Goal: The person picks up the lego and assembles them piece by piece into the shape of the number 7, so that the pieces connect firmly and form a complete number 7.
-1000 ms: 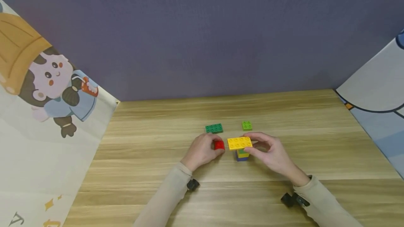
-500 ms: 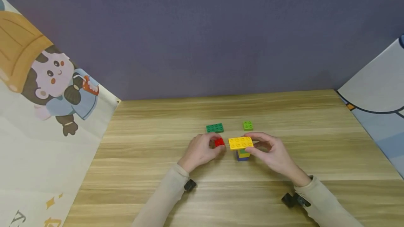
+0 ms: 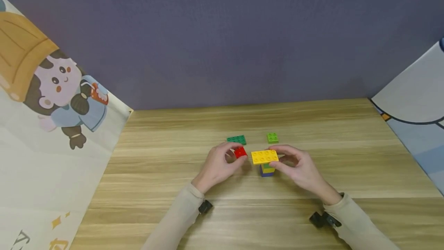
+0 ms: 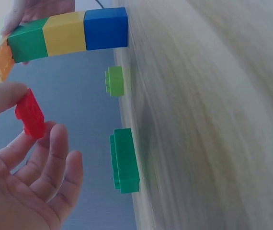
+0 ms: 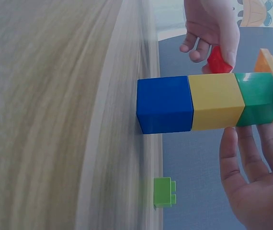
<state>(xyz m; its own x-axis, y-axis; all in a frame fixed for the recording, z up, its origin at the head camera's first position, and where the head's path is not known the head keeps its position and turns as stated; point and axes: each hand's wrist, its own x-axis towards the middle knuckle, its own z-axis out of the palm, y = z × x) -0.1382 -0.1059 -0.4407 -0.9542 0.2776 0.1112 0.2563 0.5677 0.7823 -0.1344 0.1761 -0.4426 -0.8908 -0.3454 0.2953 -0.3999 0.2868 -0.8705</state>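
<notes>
Between the thumb and fingers of my left hand is a small red brick, held up to the left of a brick tower. From the table upward the tower has a blue block, a yellow block and a green block. A flat yellow eight-stud brick lies across its top and sticks out to the left. My right hand pinches this flat brick at its right end, thumb in front. In the left wrist view the red brick is tilted and apart from the tower.
A dark green eight-stud brick lies on the wooden table behind my left hand. Farther right, behind the tower, sits a light green four-stud brick. A dark wall panel rises at the table's back edge.
My left hand has lifted the red brick and tilted it, its fingers rising toward the height of the flat yellow brick. The right hand stays in place at the tower.
</notes>
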